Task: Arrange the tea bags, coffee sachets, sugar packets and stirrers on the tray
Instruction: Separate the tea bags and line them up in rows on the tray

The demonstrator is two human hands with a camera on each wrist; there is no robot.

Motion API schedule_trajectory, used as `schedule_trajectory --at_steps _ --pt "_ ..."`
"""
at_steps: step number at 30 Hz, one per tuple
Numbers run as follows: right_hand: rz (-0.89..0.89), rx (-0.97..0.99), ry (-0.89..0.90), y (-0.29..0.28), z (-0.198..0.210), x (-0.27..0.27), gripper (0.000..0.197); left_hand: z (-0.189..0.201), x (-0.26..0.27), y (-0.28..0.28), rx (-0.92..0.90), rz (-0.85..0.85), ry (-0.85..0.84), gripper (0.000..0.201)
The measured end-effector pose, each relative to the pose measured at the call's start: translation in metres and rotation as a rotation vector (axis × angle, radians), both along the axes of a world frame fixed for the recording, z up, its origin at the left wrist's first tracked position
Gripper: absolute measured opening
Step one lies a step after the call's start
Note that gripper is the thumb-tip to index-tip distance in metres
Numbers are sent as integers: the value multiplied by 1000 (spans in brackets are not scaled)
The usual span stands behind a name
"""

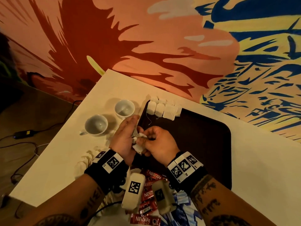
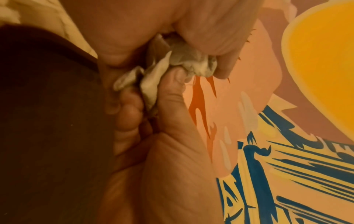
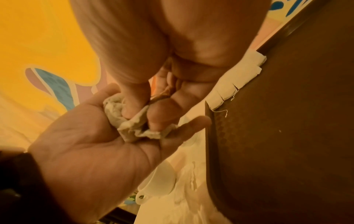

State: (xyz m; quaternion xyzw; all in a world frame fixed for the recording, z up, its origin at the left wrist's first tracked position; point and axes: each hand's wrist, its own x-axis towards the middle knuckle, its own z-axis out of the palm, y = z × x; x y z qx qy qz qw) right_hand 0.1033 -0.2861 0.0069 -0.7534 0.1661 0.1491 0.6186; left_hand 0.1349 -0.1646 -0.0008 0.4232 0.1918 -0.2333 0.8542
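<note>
Over the tray's left edge, both hands work a crumpled bunch of white tea bags (image 1: 138, 145). My left hand (image 1: 128, 136) cradles the tea bags (image 2: 168, 68) in its palm, the thumb pressing on them. My right hand (image 1: 146, 139) pinches the same tea bags (image 3: 132, 127) with thumb and fingertips. A neat row of tea bags (image 1: 162, 108) lies along the far left corner of the dark brown tray (image 1: 203, 144). Red coffee sachets (image 1: 149, 193) lie near me, partly hidden by the wrist cameras. Blue-and-white sugar packets (image 1: 182, 209) sit beside them. No stirrers are visible.
Two white cups (image 1: 124, 108) (image 1: 96, 125) stand on the white table (image 1: 57, 160) left of the tray. More pale packets (image 1: 88, 159) lie by my left wrist. A painted wall rises behind the table. Cables run across the floor at left.
</note>
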Motion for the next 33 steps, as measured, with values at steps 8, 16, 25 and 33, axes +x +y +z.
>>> schedule_trajectory --at_steps 8,16,25,33 --pt "6 -65 -2 -18 7 7 31 -16 15 -5 279 2 27 23" --pt "-36 123 0 -17 3 6 26 -19 20 -17 298 76 109 20" --pt "-166 298 -87 -32 1 3 34 -29 37 -9 371 30 173 58" --pt "-386 317 -193 -51 -10 11 61 -13 19 -20 133 -193 72 35"
